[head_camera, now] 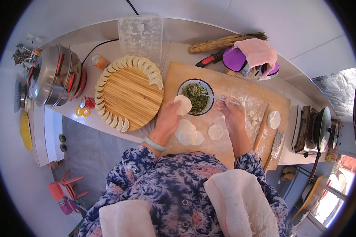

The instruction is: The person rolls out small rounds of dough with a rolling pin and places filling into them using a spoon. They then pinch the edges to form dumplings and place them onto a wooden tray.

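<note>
A round dough wrapper (pixel 183 105) lies across the fingers of my left hand (pixel 167 118), at the left rim of an enamel bowl. My right hand (pixel 231 111) grips the handle of a metal spoon (pixel 218 97), whose tip is in the chopped green filling (pixel 194 93). The white bowl with a dark blue rim (pixel 211 108) stands on a floured wooden board (pixel 184 71). Below it are several overlapping wrappers (pixel 187 133) and a single wrapper (pixel 216 132). Folded dumplings (pixel 123 62) line part of the edge of a round slatted tray (pixel 133 94) at the left.
Right on the board are a rolling pin (pixel 261 127), small dough pieces (pixel 253 115), a small flour bowl (pixel 273 119) and a cleaver-like blade (pixel 277 145). A steamer pot (pixel 57 77) and cans (pixel 87 102) stand left. Behind lie a straw brush (pixel 225 42) and cloth (pixel 256 53); a stove (pixel 305 130) is right.
</note>
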Available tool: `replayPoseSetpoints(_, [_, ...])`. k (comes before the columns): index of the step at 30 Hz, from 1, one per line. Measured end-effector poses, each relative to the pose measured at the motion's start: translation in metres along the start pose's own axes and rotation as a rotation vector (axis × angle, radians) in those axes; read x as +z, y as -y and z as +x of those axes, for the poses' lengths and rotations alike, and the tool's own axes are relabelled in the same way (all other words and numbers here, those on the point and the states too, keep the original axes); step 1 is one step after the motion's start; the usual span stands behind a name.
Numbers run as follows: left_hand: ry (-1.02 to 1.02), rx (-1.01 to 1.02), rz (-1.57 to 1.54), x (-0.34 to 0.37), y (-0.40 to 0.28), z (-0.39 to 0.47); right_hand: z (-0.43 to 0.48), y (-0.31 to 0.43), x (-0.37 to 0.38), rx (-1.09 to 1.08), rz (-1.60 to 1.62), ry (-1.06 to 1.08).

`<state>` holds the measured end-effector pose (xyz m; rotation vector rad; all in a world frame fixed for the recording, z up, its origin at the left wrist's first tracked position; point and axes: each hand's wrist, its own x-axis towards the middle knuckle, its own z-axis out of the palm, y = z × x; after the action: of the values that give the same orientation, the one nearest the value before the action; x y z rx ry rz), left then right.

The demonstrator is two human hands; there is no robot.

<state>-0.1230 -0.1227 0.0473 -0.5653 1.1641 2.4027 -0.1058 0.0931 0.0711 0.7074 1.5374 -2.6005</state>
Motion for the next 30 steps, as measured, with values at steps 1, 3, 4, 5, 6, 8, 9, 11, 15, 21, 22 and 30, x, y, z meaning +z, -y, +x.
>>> replayPoseSetpoints(1, [0.024, -0.012, -0.048, 0.003, 0.001, 0.003, -0.004, 0.003, 0.003, -0.028, -0.012, 0.017])
replayPoseSetpoints(3, [-0.003, -0.026, -0.131, 0.015, 0.000, 0.009, -0.014, 0.006, 0.008, -0.083, -0.057, 0.024])
replayPoseSetpoints(4, [-0.036, -0.042, -0.215, 0.024, -0.003, 0.009, -0.019, 0.004, 0.010, -0.131, -0.103, 0.031])
replayPoseSetpoints(5, [-0.035, -0.043, -0.212, 0.032, -0.008, 0.008, -0.024, 0.003, 0.013, -0.131, -0.101, 0.029])
replayPoseSetpoints(6, [0.019, -0.037, -0.224, 0.041, -0.013, 0.006, -0.029, 0.000, 0.016, -0.204, -0.229, 0.065])
replayPoseSetpoints(8, [0.075, -0.035, -0.234, 0.047, -0.015, 0.008, -0.036, -0.014, 0.013, -0.385, -0.453, 0.131])
replayPoseSetpoints(9, [0.064, -0.021, -0.260, 0.048, -0.015, 0.010, -0.040, -0.015, 0.015, -0.384, -0.452, 0.129])
replayPoseSetpoints(11, [0.053, -0.008, -0.285, 0.051, -0.016, 0.011, -0.047, -0.014, 0.023, -0.821, -1.017, 0.295])
replayPoseSetpoints(15, [-0.001, -0.004, -0.291, 0.048, -0.017, 0.013, -0.050, -0.038, 0.019, -1.058, -1.143, 0.422])
replayPoseSetpoints(21, [-0.010, -0.021, -0.306, 0.032, -0.012, 0.019, -0.053, -0.039, 0.020, -1.038, -1.140, 0.438])
replayPoseSetpoints(22, [-0.011, -0.019, -0.314, 0.031, -0.014, 0.019, -0.055, -0.035, 0.021, -1.024, -1.116, 0.432])
replayPoseSetpoints(30, [0.100, -0.091, -0.315, 0.024, -0.023, 0.010, -0.064, -0.004, 0.024, -0.505, -0.569, 0.159])
